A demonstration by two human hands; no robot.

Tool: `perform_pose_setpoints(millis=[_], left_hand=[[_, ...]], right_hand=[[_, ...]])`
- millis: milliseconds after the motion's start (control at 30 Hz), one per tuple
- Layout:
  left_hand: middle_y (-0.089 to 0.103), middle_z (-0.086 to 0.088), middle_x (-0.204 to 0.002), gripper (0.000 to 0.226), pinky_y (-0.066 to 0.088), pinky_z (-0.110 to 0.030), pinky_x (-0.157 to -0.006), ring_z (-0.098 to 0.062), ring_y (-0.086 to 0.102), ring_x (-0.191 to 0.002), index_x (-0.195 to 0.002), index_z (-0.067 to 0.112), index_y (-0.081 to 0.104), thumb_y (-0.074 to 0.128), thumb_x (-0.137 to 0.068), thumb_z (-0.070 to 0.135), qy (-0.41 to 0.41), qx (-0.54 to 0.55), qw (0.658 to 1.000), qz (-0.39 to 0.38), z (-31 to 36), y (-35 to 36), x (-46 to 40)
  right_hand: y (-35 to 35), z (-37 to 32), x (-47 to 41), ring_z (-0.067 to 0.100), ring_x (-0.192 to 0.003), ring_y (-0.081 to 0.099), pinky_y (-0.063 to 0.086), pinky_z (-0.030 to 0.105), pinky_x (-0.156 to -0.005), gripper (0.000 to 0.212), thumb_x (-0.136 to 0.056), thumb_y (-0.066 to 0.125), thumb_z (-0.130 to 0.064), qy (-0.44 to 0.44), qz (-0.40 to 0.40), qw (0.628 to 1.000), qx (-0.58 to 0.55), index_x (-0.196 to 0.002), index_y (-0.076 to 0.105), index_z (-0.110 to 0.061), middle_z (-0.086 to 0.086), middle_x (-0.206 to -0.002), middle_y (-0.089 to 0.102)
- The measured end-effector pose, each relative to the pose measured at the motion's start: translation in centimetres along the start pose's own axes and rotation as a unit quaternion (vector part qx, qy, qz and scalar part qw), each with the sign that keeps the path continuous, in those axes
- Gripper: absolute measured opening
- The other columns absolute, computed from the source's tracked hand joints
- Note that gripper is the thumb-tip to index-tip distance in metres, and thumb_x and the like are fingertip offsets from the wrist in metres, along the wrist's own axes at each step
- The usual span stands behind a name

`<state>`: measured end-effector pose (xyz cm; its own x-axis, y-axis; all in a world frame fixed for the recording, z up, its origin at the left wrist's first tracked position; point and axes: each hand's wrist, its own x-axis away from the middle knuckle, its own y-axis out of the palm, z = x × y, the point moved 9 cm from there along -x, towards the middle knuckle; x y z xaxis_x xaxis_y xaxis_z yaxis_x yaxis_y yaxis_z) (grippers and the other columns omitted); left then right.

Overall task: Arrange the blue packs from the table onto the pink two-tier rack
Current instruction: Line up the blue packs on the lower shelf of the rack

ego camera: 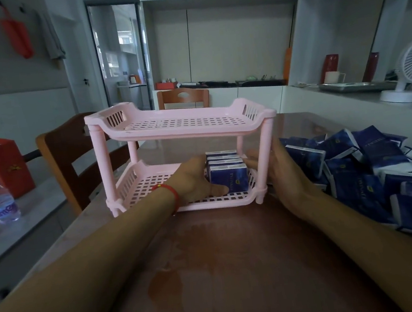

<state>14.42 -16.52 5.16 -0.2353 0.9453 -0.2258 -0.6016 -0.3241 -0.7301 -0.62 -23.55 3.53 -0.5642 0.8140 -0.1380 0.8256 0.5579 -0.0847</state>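
On the lower tier point(151, 185) of the pink rack point(178, 125), your left grip point(192, 180) cups the row of blue packs point(229, 178), thumb across the front one. Your right grip point(278, 173), fingers flat, steadies its right side. The loose pile point(370, 162) lies on the table point(224, 256) further right, nearest that hand.

Two hands at a row of blue packs point(229, 178) on the lower tier of the pink rack point(181, 133).
The rack stands mid-frame on the table point(236, 255), the row upright at the tier's right end. The left hand point(192, 180) cups the row's left side, thumb across the front pack. The right hand point(282, 172) lies flat by the right front post, fingers point(252, 158) reaching in. A loose pile of packs point(381, 169) fills the frame's right.
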Motion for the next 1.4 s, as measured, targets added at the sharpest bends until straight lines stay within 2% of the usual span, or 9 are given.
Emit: perform_pose_setpoints(millis=[167,300,467,633,867,967,1067,1267,1400], left_hand=[[0.06,-0.001,-0.13,0.073,0.051,-0.035,-0.099,-0.015,0.062,-0.102,-0.135,0.022,0.05,0.087,-0.072,0.023,-0.008,0.013,1.0,-0.01,0.2,-0.3,0.9],[0.053,-0.005,-0.136,0.077,0.049,-0.034,-0.098,-0.021,0.058,-0.112,-0.142,0.022,0.041,0.082,-0.077,0.026,-0.045,-0.031,0.998,0.008,0.0,-1.3,2.3],[0.06,-0.005,-0.119,0.044,0.051,-0.036,-0.092,-0.022,0.059,-0.106,-0.121,0.021,0.056,0.075,-0.081,0.023,0.0,-0.147,0.982,0.121,1.9,-3.1,4.3],[0.063,0.007,-0.079,0.01,0.054,-0.038,-0.068,-0.017,0.059,-0.074,-0.082,0.024,0.059,0.066,-0.076,0.023,0.097,-0.141,0.966,0.195,5.5,-3.3,6.0],[0.063,0.007,-0.068,0.005,0.049,-0.029,-0.061,-0.009,0.057,-0.063,-0.079,0.025,0.065,0.061,-0.076,0.024,0.212,-0.096,0.955,0.185,8.8,-1.3,7.7],[0.062,0.008,-0.069,0.005,0.045,-0.02,-0.059,-0.008,0.056,-0.063,-0.083,0.025,0.065,0.066,-0.079,0.022,0.246,-0.082,0.949,0.181,9.7,-1.0,8.4],[0.062,0.009,-0.068,0.007,0.044,-0.016,-0.058,-0.006,0.057,-0.06,-0.087,0.025,0.065,0.069,-0.082,0.028,0.257,-0.062,0.949,0.17,10.2,-0.4,8.6],[0.065,0.014,-0.105,0.054,0.057,-0.021,-0.069,-0.002,0.068,-0.079,-0.125,0.035,0.051,0.068,-0.078,0.056,0.165,0.071,0.983,0.03,9.6,3.8,8.2],[0.071,0.007,-0.113,0.039,0.059,-0.041,-0.086,-0.008,0.07,-0.099,-0.117,0.03,0.058,0.074,-0.082,0.039,0.167,0.152,0.972,-0.07,9.3,6.2,8.1]], right_hand=[[0.0,-1.2,1.0,0.004,-0.103,0.063,0.048,0.033,-0.093,0.048,-0.102,0.021,-0.058,-0.02,-0.006,0.999,-0.038,-0.113,0.061,-0.033,-0.011,-0.114,0.068],[-2.1,-4.6,3.1,0.006,-0.088,0.067,0.055,0.025,-0.078,0.026,-0.107,0.036,-0.028,-0.114,0.085,0.989,0.032,-0.108,0.061,-0.022,-0.005,-0.102,0.067],[-8.3,-9.2,6.0,0.01,-0.09,0.058,0.049,0.023,-0.079,0.02,-0.088,0.061,-0.002,-0.278,0.288,0.856,0.328,-0.104,0.065,-0.014,-0.003,-0.102,0.066],[-11.0,-5.9,3.2,0.035,-0.124,0.042,0.038,0.046,-0.099,0.036,-0.09,0.065,-0.021,-0.123,0.24,0.801,0.535,-0.126,0.063,-0.022,0.009,-0.125,0.063],[-11.8,-5.3,2.6,0.031,-0.114,0.058,0.044,0.048,-0.103,0.039,-0.086,0.063,-0.004,-0.117,0.228,0.838,0.481,-0.119,0.069,-0.024,0.004,-0.121,0.067],[-12.8,-6.3,3.5,0.02,-0.099,0.064,0.05,0.03,-0.084,0.034,-0.084,0.069,-0.005,-0.124,0.25,0.887,0.369,-0.115,0.07,-0.02,-0.003,-0.108,0.069],[-13.9,-7.5,5.2,0.016,-0.094,0.067,0.053,0.028,-0.071,0.028,-0.084,0.07,-0.009,-0.125,0.258,0.935,0.209,-0.11,0.07,-0.02,0.0,-0.103,0.07],[-8.2,-9.2,11.4,0.005,-0.104,0.067,0.056,0.022,-0.089,0.032,-0.086,0.071,-0.003,-0.174,0.019,0.944,0.278,-0.107,0.07,-0.027,-0.011,-0.108,0.072],[-7.4,-6.8,13.7,0.003,-0.103,0.065,0.056,0.022,-0.086,0.028,-0.089,0.072,-0.016,-0.164,-0.004,0.938,0.305,-0.112,0.068,-0.031,-0.018,-0.107,0.069]])
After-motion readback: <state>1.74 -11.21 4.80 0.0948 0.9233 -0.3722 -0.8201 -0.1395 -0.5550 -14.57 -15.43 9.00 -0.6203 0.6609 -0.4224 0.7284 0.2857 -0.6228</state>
